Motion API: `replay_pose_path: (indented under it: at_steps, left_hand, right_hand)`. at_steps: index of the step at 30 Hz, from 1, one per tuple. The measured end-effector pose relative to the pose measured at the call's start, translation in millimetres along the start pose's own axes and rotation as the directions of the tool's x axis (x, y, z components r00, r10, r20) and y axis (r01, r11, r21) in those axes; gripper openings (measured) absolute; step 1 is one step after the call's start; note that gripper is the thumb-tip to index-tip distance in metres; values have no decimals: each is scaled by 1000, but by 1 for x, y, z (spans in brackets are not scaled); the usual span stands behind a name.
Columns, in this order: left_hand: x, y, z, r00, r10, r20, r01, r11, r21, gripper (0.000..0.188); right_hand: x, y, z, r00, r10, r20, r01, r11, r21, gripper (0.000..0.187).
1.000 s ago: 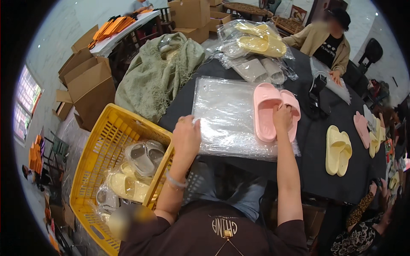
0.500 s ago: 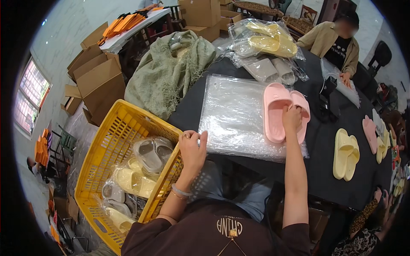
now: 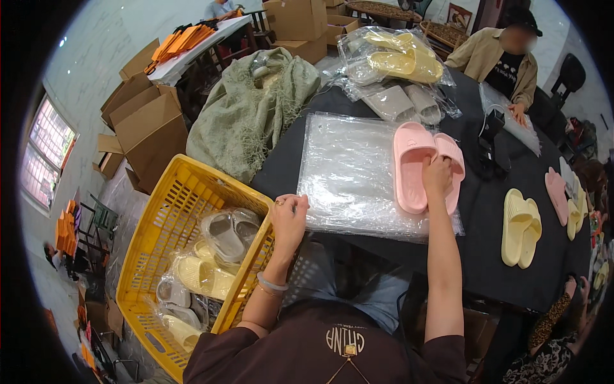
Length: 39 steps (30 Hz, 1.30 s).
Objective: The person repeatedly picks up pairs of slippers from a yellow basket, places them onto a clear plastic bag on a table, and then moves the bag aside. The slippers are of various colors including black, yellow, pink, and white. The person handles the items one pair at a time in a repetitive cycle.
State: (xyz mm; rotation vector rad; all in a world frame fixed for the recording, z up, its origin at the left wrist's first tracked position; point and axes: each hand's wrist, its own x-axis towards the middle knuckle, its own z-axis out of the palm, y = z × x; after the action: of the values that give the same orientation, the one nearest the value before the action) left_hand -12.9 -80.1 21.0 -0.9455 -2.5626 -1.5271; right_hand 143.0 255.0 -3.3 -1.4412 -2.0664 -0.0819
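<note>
Pink moulded slide slippers (image 3: 414, 179), apparently foam, side by side on the right-hand part of a flat stack of clear, glossy plastic bags (image 3: 348, 169) on a black-covered worktop (image 3: 481, 256). Probably light for their bulk, soft and springy, hardly fragile; likely grippy against skin, yet apt to skid over the slick film of the stack. Best taken by the broad straps, or pinched across the sole edges. Right hand (image 3: 437, 174) over the stack's right side, fingers bent around the strap of the right slipper, apparently pinching it. Left hand (image 3: 289, 217) beside the stack's near-left corner, fingers curled; impossible to tell whether gripping film. Compared with a second ago, slippers unmoved on the stack, same right-hand hold; left hand apparently slightly closer to that near-left corner.
</note>
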Motion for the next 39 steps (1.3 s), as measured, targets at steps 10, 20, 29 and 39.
replay_pose_path:
  at_steps: [10, 20, 29, 39]
  left_hand:
    - [-30, 3, -16, 995, 65, -78, -60, 996, 66, 19]
    - [-43, -13, 6, 979, 187, -81, -145, 919, 366, 14]
    - [19, 33, 12, 889, 396, 229, -444, 869, 221, 37]
    - [27, -23, 61, 926, 250, 282, -365, 778, 511, 51]
  right_hand:
    - [1, 2, 0, 999, 9, 43, -7, 999, -36, 39]
    - [1, 1, 3, 998, 9, 61, -8, 1000, -22, 39]
    - [1, -1, -2, 991, 39, 126, -38, 999, -8, 39]
    - [12, -33, -70, 975, -128, 184, 83, 968, 236, 36]
